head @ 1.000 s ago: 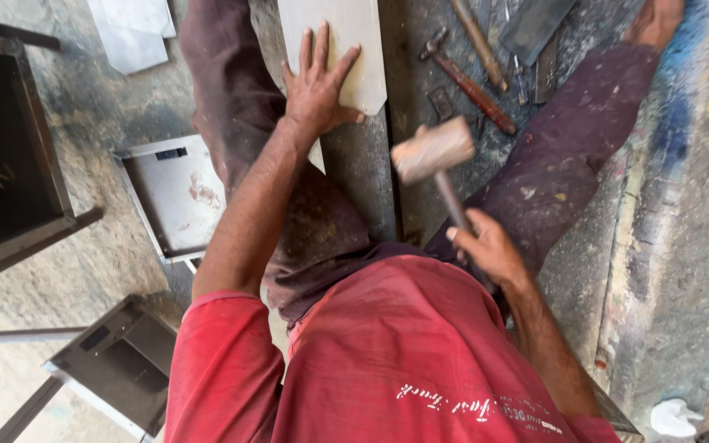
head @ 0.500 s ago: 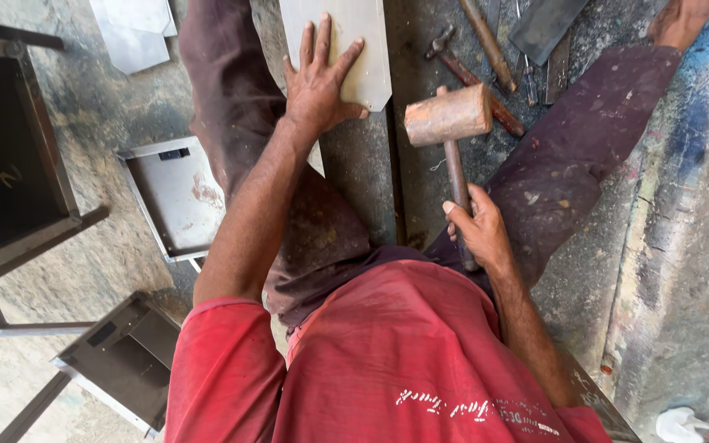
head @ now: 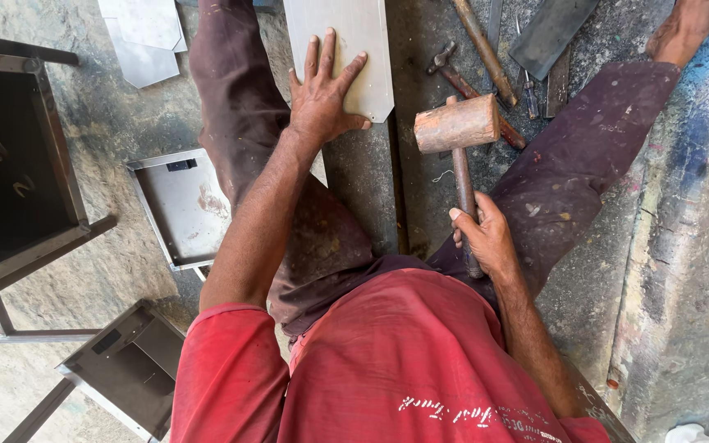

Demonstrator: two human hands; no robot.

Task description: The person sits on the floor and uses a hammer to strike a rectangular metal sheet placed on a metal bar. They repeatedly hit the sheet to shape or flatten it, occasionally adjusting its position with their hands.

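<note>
I sit on the floor with legs spread. My left hand (head: 324, 94) lies flat with fingers spread on a light sheet-metal piece (head: 346, 37), which rests on a dark metal beam (head: 363, 189) between my legs. My right hand (head: 486, 238) grips the handle of a wooden mallet (head: 457, 125). The mallet head hangs just right of the sheet's lower corner, above the floor, not touching the sheet.
Several hand tools (head: 486, 57) and a dark flat bar (head: 551, 29) lie on the floor at the top right. A folded metal tray (head: 180, 205) lies to the left, a dark metal frame (head: 10, 164) at far left, another tray (head: 129, 369) below it, and cut sheets (head: 145, 33) at top left.
The mallet head swung up and away from the floor beside the beam, then stayed raised to the right of the sheet. My left hand has kept pressing the sheet.
</note>
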